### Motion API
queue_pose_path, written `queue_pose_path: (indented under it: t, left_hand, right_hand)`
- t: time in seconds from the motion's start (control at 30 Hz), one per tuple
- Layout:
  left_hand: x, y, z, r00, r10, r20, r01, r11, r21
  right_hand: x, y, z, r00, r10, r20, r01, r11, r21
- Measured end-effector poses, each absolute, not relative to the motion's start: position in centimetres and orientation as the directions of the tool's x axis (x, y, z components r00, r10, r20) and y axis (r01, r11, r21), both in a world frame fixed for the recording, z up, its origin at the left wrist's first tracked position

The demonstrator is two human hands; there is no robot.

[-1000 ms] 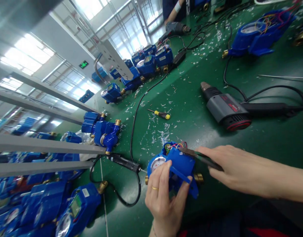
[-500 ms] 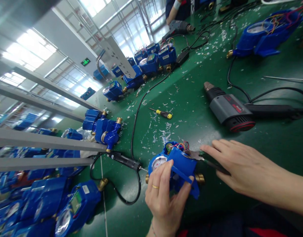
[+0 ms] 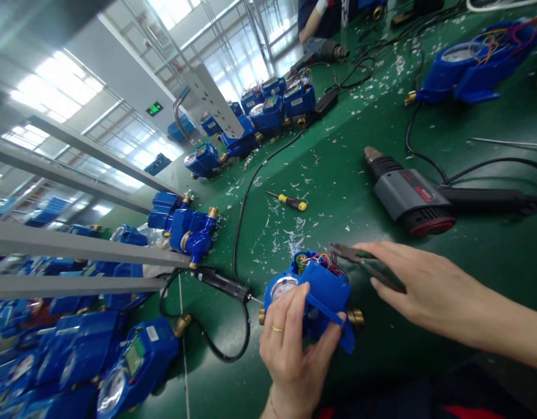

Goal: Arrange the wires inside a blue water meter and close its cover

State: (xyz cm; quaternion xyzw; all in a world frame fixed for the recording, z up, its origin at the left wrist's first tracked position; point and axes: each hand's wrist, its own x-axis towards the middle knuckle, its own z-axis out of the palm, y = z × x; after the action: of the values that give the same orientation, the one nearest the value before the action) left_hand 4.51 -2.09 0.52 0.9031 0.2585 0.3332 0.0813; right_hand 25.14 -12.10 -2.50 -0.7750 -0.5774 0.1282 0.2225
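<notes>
Our left hand [image 3: 290, 355] clasps the stiff, weighty blue water meter [image 3: 327, 285] by its body; our right hand [image 3: 426, 291] pinches pliers [image 3: 360, 259] at its 2 o'clock.

1. Left hand [image 3: 290, 343] grips a blue water meter [image 3: 327, 285], dial showing, brass fitting [image 3: 356, 318] at its side.
2. Right hand [image 3: 426, 279] holds green-handled pliers [image 3: 373, 267], tips just beside the meter's coloured wires [image 3: 323, 263].
3. Green bench mat [image 3: 338, 139] nearby: scattered plastic shavings [image 3: 297, 244], yellow-and-black screwdriver [image 3: 290, 202], grey power drill [image 3: 408, 195], further blue meters [image 3: 268, 113].
</notes>
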Motion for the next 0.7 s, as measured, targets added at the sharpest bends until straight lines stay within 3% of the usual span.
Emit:
queue_pose_path:
  t: [0.13, 0.47, 0.7]
  left_hand:
    - [4.4, -2.0, 0.4, 0.648, 0.509, 0.566, 0.407, -0.86, 0.307]
    - [4.3, -2.2, 0.2, 0.646, 0.48, 0.594, 0.395, -0.876, 0.278]
    - [4.2, -2.2, -0.1, 0.644, 0.476, 0.599, 0.366, -0.879, 0.305]
  right_hand:
    - [24.9, -12.2, -1.5, 0.186, 0.983, -0.013, 0.872, -0.171, -0.458]
    - [25.1, -10.3, 0.1, 0.099, 0.978, -0.181, 0.888, -0.169, -0.427]
    - [25.2, -10.2, -0.2, 0.018, 0.966, -0.259, 0.87, -0.142, -0.472]
